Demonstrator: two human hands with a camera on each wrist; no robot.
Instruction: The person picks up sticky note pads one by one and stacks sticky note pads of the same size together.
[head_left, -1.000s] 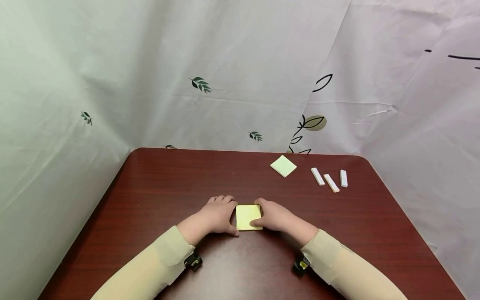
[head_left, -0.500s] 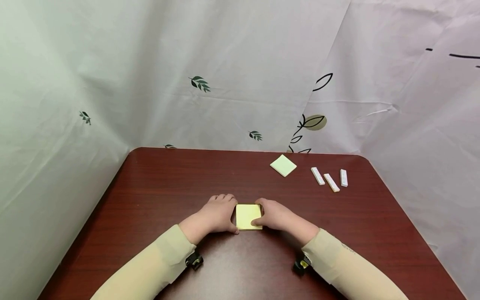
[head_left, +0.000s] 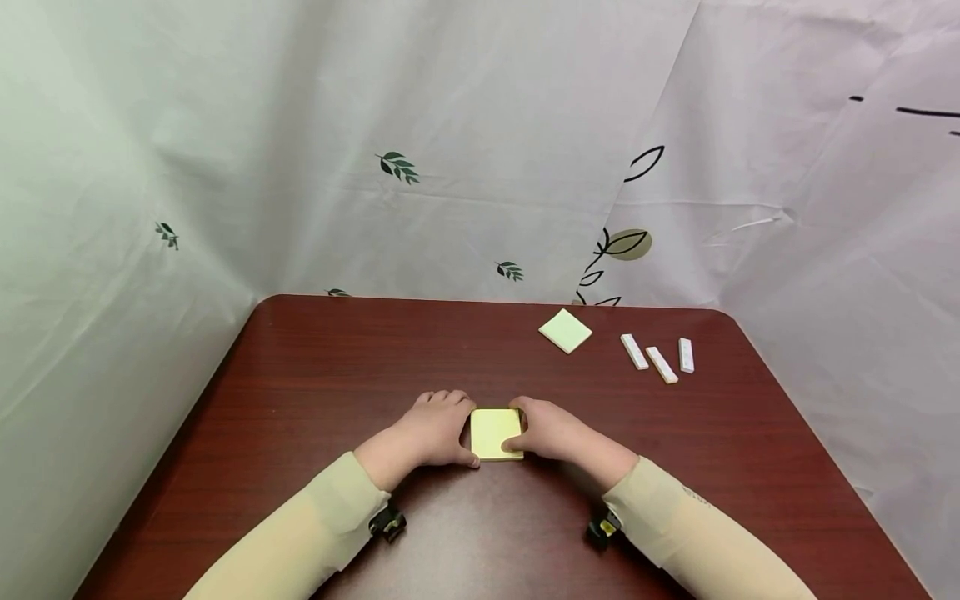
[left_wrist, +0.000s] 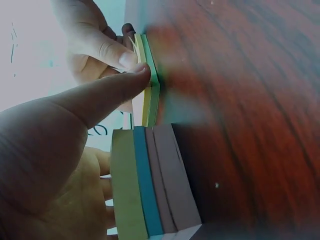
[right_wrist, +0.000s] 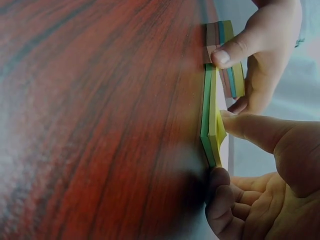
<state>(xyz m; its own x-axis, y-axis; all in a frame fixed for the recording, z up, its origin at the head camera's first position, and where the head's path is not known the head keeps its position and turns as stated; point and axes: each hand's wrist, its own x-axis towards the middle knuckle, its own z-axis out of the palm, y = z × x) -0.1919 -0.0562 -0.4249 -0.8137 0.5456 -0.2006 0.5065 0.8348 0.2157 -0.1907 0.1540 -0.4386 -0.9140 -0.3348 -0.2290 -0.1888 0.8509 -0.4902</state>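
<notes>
A square yellow sticky note pad (head_left: pixel 492 433) lies flat in front of me, with a green pad (left_wrist: pixel 153 75) beneath it. My left hand (head_left: pixel 435 429) holds its left side, thumb at the near corner and fingers toward the far side. Under that palm, hidden in the head view, is a thicker stack of coloured sticky note pads (left_wrist: pixel 144 185) in olive, blue and pinkish layers. My right hand (head_left: pixel 553 431) grips the yellow pad's right side, thumb over the top. In the right wrist view, a yellow sheet edge (right_wrist: pixel 222 127) bulges up beside that thumb.
Farther back on the dark red wooden table (head_left: pixel 375 342) lies a pale green sticky note pad (head_left: pixel 566 332), turned like a diamond. To its right are three small white bars (head_left: pixel 662 365). White patterned sheeting (head_left: pixel 450 217) hangs behind the table and along both sides.
</notes>
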